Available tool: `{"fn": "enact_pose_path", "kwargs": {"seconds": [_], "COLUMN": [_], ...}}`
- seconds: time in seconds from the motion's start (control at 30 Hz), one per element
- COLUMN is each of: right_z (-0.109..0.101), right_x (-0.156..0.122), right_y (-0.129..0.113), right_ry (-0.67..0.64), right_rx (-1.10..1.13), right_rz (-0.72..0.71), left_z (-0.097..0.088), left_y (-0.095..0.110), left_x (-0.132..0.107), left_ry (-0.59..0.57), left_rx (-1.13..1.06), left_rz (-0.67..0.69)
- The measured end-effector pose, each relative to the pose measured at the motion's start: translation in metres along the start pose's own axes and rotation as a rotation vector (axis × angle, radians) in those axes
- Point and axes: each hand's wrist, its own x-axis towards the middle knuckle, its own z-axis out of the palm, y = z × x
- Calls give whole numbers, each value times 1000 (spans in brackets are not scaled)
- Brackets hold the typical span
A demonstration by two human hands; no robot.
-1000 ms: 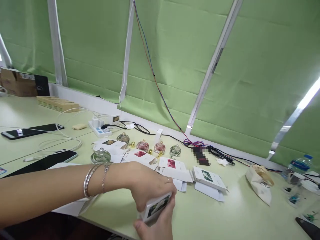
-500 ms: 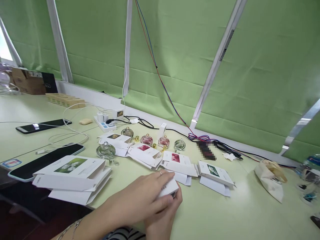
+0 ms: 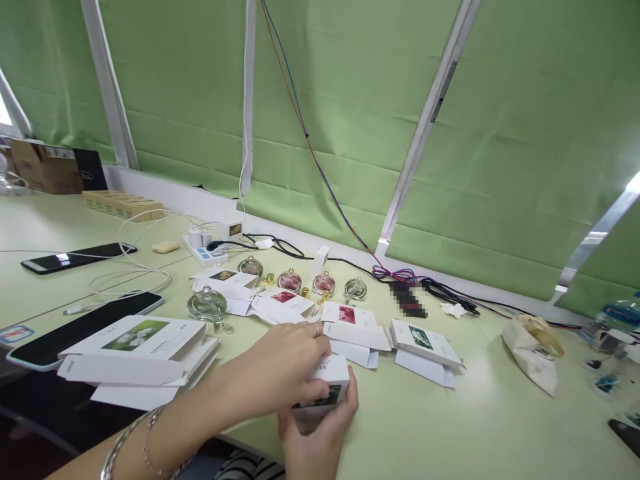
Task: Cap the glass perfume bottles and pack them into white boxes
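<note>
My right hand (image 3: 320, 437) wraps around a small white box (image 3: 335, 369) from below and the right side; a dark green picture is on its near face. Over the box's left side lies my left hand (image 3: 285, 357), its thumb and fingers curled against it. Beyond my hands, several round glass bottles stand in a loose row, among them a pink one (image 3: 323, 284) and a green one (image 3: 355, 289). Opened white cartons with flower pictures lie before them, such as the pink-pictured carton (image 3: 350, 323) and the green-pictured carton (image 3: 427, 343).
To the left is a large opened carton (image 3: 135, 343) beside a phone (image 3: 95, 327), with another phone (image 3: 75, 258) behind. A power strip (image 3: 205, 254) with white cables sits farther back. Black cables run along the wall. At right lies a cream cloth bag (image 3: 530, 353).
My left hand has shifted left and slightly up across the box, so more of its top and pictured face shows. My right hand still holds it from below. The view has shifted slightly.
</note>
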Motion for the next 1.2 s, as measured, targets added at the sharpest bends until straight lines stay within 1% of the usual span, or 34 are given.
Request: {"fn": "enact_pose_path", "kwargs": {"seconds": [0.1,0.27,0.37,0.5,0.57,0.63,0.7,0.73,0.8,0.9,1.03,1.13,1.2], "right_z": [-2,-4,-6,-9,-6,0,9,13,22,28,27,27,27], "right_x": [1,3,5,7,5,3,0,-1,-1,2,7,9,8], "right_y": [-1,2,1,-7,-12,-16,-18,-19,-21,-25,-31,-33,-31], "right_ry": [23,-49,-66,-73,-30,37,85,100,124,154,166,174,170], "right_rx": [-39,114,182,223,161,89,68,75,106,136,154,177,183], "right_rz": [73,136,204,294,280,202,127,114,146,196,173,157,144], "left_z": [-8,-14,-15,-16,-15,-12,-7,-5,-3,-8,-17,-22,-24], "left_y": [-8,-15,-16,-16,-15,-11,-7,-4,-2,-5,-16,-18,-15], "left_x": [4,7,7,8,10,12,12,11,9,6,7,10,12], "left_ry": [-56,-145,-147,-145,-145,-121,-74,-53,-34,-69,-127,-156,-181], "left_rx": [-37,-64,-58,-48,-15,41,96,117,125,35,-84,-72,-9], "left_rz": [58,110,117,105,109,116,118,119,118,93,90,127,110]}}
